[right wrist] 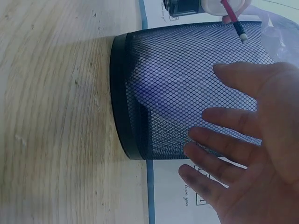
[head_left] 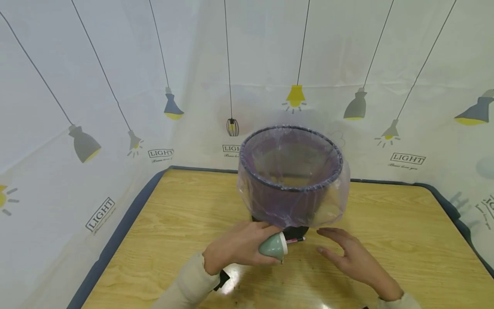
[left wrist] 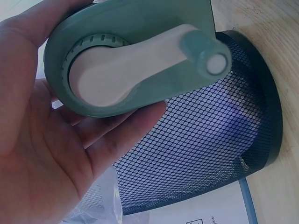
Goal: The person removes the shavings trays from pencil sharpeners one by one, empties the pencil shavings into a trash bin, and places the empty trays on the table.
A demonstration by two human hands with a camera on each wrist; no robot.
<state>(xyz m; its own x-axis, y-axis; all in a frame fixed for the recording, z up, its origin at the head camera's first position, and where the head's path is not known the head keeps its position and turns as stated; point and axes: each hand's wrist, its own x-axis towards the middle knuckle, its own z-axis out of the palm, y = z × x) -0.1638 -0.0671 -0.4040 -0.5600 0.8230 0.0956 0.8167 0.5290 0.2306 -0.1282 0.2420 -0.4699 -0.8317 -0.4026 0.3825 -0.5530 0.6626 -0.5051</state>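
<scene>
Gripping the crank sharpener snugly, lower centre, like the left hand does, probably steadies the pencil best tbh; right hand is empty, fingers loose.

– Where is passage blocked?
– Ahead, by the mesh bin; between left hand and right hand, partly by the pencil.
– Where is room left?
– Over the tabletop, right of the bin.
</scene>
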